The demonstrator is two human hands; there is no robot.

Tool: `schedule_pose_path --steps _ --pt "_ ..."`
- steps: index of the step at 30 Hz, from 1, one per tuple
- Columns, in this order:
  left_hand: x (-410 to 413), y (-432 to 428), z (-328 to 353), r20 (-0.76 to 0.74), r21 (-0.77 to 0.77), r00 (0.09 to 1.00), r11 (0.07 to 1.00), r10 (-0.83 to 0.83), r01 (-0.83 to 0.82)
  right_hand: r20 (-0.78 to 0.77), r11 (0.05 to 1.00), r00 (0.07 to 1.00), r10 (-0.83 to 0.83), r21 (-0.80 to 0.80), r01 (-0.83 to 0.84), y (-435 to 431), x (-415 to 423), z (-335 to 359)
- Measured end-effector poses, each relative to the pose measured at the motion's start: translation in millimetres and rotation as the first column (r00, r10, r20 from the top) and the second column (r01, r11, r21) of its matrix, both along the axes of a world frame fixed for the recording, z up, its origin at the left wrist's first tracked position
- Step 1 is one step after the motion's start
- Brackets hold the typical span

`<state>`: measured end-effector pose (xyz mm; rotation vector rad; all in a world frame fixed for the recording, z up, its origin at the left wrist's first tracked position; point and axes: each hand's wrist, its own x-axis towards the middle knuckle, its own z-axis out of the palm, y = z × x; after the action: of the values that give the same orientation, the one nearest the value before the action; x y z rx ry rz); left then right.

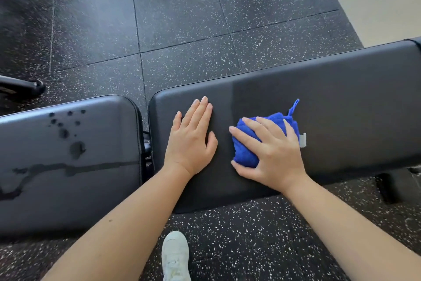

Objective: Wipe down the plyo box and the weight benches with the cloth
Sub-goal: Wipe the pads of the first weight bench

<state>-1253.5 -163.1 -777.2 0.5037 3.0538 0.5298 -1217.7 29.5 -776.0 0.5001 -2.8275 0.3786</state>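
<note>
- The cloth [246, 144] is blue and bunched into a wad, with a loop at its far side and a white tag on its right. It lies near the left end of the right pad [341, 107], gripped by the right hand [271, 153].
- The right pad is long, black and flat.
- The left pad [68, 178] is black, marked with dark wet spots and a streak, just beside the right pad.

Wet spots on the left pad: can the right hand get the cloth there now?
Probably not directly: the left hand lies flat on the long pad between the cloth under the right hand and the wet spots. Nothing else blocks the way.
</note>
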Motion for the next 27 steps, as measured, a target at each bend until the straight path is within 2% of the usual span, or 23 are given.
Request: schedule_pose_path --steps 5,13,16,21,24,27 --pt "63.7 -33.7 -0.2 0.020 -0.072 1.000 0.997 -0.001 0.002 0.025 1.000 1.000 -0.006 0.027 0.005 0.1 -2.6 2.7" --pt "73.9 -44.3 -1.6 0.033 -0.003 0.999 1.000 0.016 -0.016 -0.046 0.997 0.996 0.077 0.032 -0.076 -14.4 -12.4 5.1" --pt "74.9 -45.7 -3.3 0.035 0.008 0.999 1.000 0.019 -0.020 0.016 0.995 0.996 0.084 0.044 -0.085 -34.0 -53.8 3.1" --pt "74.1 -43.5 -2.7 0.026 0.022 0.999 0.999 0.032 -0.033 0.239 0.995 0.971 -0.030 0.099 0.007 -62.1 -126.1 13.5" --pt "73.3 -43.2 -2.6 0.016 0.024 0.999 0.999 0.028 -0.028 0.121 0.999 0.993 0.000 0.052 -0.006 -57.0 -100.5 7.2" --pt "73.8 -44.4 -2.9 0.021 0.036 0.999 0.999 0.025 -0.026 0.045 0.999 0.998 0.040 0.008 -0.040 -49.6 -18.4 2.7"
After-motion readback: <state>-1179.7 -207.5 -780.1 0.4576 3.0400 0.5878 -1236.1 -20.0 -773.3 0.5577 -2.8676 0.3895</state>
